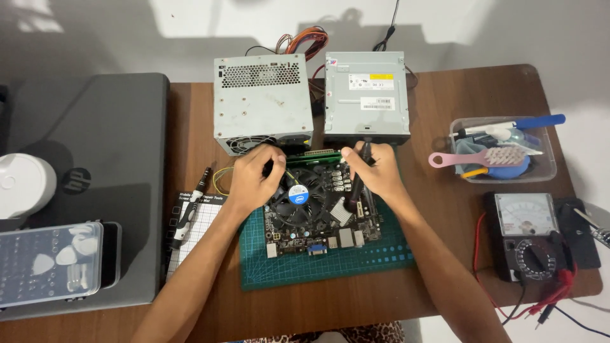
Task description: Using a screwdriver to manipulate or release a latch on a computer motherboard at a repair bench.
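Observation:
A computer motherboard (324, 219) with a round cooler fan (298, 195) lies on a green cutting mat (330, 267). My left hand (254, 178) rests on the board's far left corner, beside the fan, fingers curled on something small I cannot make out. My right hand (372, 168) grips a dark screwdriver (361, 171) pointing down at the board's far right area. A green memory stick (314, 154) runs along the board's far edge between both hands.
Behind the board stand a grey power supply (262, 101) and an optical drive (366, 95). A closed laptop (95, 165) and clear bit case (51, 263) lie left. A second screwdriver (187, 213) rests on a white pad. A tool tub (502, 152) and multimeter (527, 235) sit right.

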